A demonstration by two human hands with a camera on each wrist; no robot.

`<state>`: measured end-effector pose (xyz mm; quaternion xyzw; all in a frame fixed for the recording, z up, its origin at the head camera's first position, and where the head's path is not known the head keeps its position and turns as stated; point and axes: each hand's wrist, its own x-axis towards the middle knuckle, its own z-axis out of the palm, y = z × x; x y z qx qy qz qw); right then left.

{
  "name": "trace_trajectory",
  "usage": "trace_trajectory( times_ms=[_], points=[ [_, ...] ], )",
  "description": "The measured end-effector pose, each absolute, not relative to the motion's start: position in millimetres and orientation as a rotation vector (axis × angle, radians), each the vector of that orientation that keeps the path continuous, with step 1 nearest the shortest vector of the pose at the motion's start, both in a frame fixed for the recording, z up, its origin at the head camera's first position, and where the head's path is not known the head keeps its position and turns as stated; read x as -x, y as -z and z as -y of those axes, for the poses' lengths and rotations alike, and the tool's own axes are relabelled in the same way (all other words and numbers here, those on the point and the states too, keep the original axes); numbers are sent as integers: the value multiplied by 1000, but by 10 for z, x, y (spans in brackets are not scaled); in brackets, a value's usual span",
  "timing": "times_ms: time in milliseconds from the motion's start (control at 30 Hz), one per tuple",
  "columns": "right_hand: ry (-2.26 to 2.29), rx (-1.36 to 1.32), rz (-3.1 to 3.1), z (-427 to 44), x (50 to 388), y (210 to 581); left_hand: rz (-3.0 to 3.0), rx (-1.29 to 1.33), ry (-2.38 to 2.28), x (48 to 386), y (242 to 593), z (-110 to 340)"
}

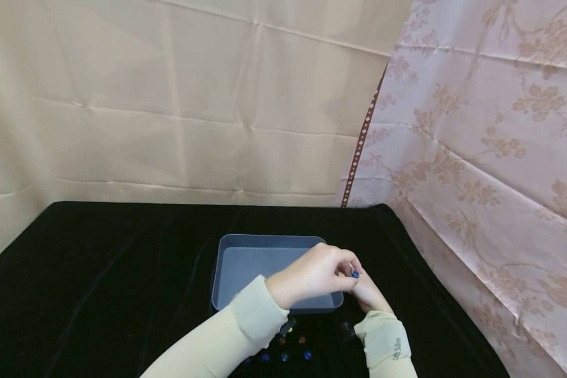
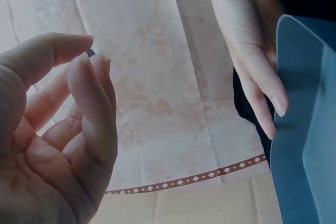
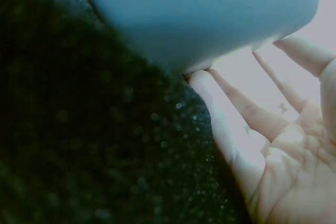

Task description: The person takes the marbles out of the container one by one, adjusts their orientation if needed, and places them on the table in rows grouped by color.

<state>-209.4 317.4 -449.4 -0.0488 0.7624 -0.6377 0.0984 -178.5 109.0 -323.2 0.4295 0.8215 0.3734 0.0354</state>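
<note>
A small blue marble [image 1: 355,274] is pinched between the thumb and fingertips of my left hand [image 1: 312,270]; in the left wrist view only a dark sliver of the marble [image 2: 91,53] shows. That hand is raised over the right part of a blue-grey rectangular tray [image 1: 254,240]. My right hand [image 1: 369,295] is at the tray's right side, partly hidden behind the left hand in the head view. In the right wrist view the right hand [image 3: 278,140] has its fingers extended, with the tips touching the lower edge of the tray [image 3: 205,19].
Blue marbles [image 1: 307,355] and reddish-orange marbles [image 1: 302,340] lie on the black cloth [image 1: 123,273] in front of the tray, partly covered by the left sleeve [image 1: 236,325]. A cream curtain [image 1: 193,105] hangs behind, a pink floral one [image 1: 491,157] at right.
</note>
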Motion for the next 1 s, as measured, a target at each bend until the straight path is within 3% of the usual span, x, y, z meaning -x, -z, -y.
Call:
trace_trajectory(
  times_ms=[567, 1000],
  points=[
    [1860, 42, -2234, -3188, 2105, 4498, -2607, -1438, -1103, 1653, 3246, -844],
    [1823, 95, -2242, -3148, 2115, 4505, -2628, -1363, -1094, 1555, 3284, -657]
  ],
)
